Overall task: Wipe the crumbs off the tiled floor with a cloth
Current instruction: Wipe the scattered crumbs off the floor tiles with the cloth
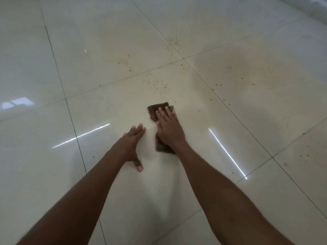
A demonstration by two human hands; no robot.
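1. Cloth [153, 109], dark brown and folded, lies flat on the pale glossy tiled floor [230, 121], near the middle of the view; its far edge and its near corner show on either side of the hand that covers it.
2. The right hand [169, 127] lies palm down on top of the cloth, fingers straight and close together, pressing it against the tile.
3. The left hand [131, 142] rests flat on the bare floor just beside the cloth, not touching it, with fingers straight and the thumb spread out toward the person.
4. Orange-yellow crumbs [157, 84] are scattered over the tiles beyond the cloth, the nearest cluster just past its far edge.
5. More crumbs lie further off around the crossing of the dark grout lines [184, 58], and others to the right.
6. Bright streaks of reflected light [228, 152] show on the tiles at either side of the arms.
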